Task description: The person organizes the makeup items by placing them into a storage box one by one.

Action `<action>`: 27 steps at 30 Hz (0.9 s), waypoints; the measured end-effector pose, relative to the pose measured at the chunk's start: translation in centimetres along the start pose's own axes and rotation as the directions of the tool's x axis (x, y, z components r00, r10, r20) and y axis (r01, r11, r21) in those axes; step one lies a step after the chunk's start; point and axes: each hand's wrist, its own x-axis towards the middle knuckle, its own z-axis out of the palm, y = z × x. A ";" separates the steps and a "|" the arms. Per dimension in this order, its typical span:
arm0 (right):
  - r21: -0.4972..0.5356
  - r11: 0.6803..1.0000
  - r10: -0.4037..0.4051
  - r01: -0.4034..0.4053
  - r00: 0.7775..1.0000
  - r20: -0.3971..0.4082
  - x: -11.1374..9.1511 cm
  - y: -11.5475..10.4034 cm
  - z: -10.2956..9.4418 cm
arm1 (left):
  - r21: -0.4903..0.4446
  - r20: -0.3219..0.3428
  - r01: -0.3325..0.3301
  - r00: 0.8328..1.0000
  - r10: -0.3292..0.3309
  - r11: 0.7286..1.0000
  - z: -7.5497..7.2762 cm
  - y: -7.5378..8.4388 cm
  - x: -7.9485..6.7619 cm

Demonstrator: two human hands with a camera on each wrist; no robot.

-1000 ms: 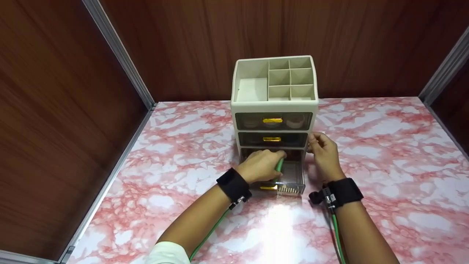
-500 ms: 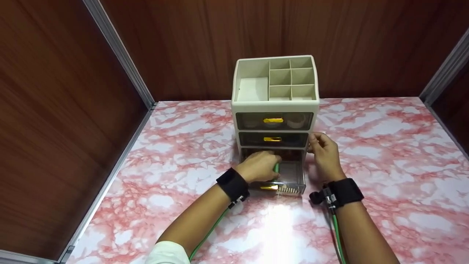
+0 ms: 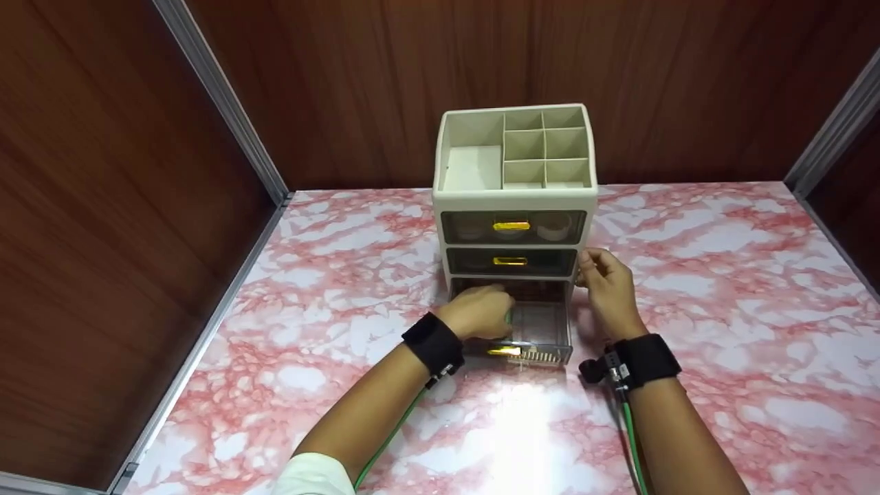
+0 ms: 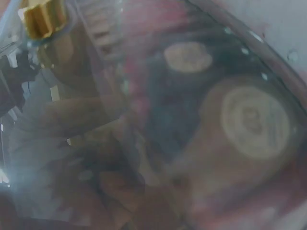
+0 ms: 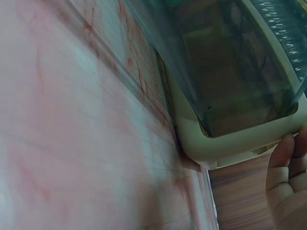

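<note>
A cream drawer organizer [image 3: 515, 196] stands on the marbled table, its clear bottom drawer [image 3: 550, 323] pulled out. My left hand [image 3: 478, 313] reaches into that drawer, fingers curled round a green, slim thing [image 3: 508, 317]. Only a sliver of it shows; the hand hides the rest. Through the clear plastic, the left wrist view shows a blurred round sticker [image 4: 256, 122] and a gold handle [image 4: 45, 17]. On the organizer's right side, my right hand [image 3: 608, 289] holds the edge beside the drawers. Its thumb and a finger [image 5: 283, 153] meet the cream frame in the right wrist view.
Two upper drawers with gold handles [image 3: 511, 226] are closed, and pale round shapes show through the top one. Open compartments [image 3: 546, 144] cover the organizer's top. Brown wood-grain panels [image 3: 385, 89] enclose the table at the back and sides. Green cables run from both wristbands.
My left hand has shifted left within the bottom drawer, and the green thing moved with it, now mostly covered. The right hand has stayed at the organizer's side.
</note>
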 end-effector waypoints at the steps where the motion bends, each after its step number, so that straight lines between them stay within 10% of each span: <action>1: -0.004 1.000 -0.005 0.005 1.000 -0.002 0.1 0.2 0.0 | -0.010 -0.001 0.005 1.000 -0.005 1.000 0.0 -0.1 0.0; 17: 0.012 1.000 -0.029 0.029 0.999 -0.013 0.0 0.4 0.1 | -0.090 0.001 -0.016 1.000 0.016 0.996 -0.1 -0.6 -0.4; 27: 0.003 1.000 -0.012 0.012 1.000 -0.015 0.1 0.6 0.2 | -0.181 -0.129 -0.101 0.989 0.078 0.978 -1.3 -1.8 -2.2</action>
